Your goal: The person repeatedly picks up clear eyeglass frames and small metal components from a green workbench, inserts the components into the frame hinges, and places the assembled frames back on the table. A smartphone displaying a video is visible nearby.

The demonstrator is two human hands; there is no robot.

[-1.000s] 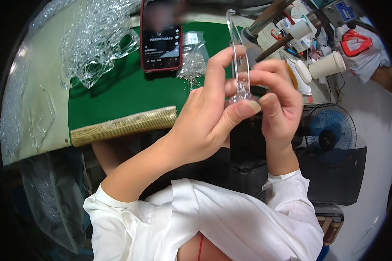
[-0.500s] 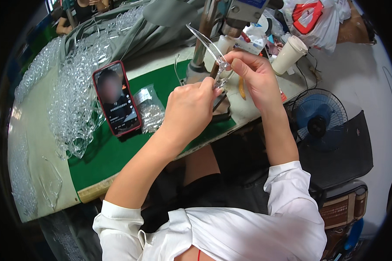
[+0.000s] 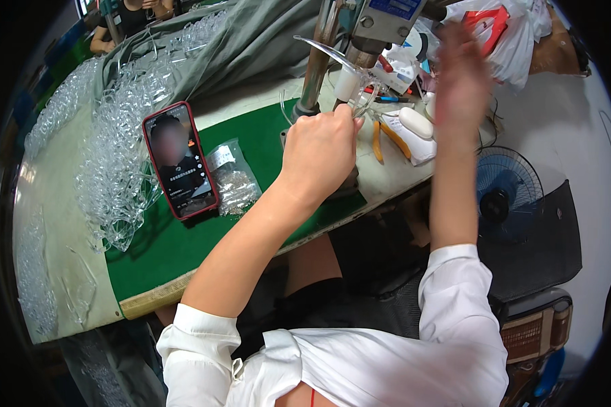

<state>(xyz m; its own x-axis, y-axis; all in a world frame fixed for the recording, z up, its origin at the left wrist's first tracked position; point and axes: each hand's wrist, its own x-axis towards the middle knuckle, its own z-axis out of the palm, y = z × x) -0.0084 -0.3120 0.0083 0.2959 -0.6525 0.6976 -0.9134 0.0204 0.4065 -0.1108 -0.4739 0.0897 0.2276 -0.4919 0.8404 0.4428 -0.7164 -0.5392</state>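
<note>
My left hand is closed around a clear plastic eyeglass frame, held beside the metal column of a bench press. One see-through temple sticks up past the column; the rest of the frame is partly hidden by my fingers. Off to the right, my right hand is raised near the press's side and smeared by motion, so its fingers cannot be made out. Above the frame hangs the press head. A small clear bag of tiny shiny parts lies left of my left hand on the green mat.
A phone in a red case lies beside a large heap of clear eyeglass frames. Yellow-handled pliers and a white oval object lie on the right. A blue fan stands beyond the table edge. Another person sits far left.
My right hand has let go of the eyeglass frame and swung up and to the right. My left hand, still holding the frame, has shifted slightly right. The pliers now show more fully.
</note>
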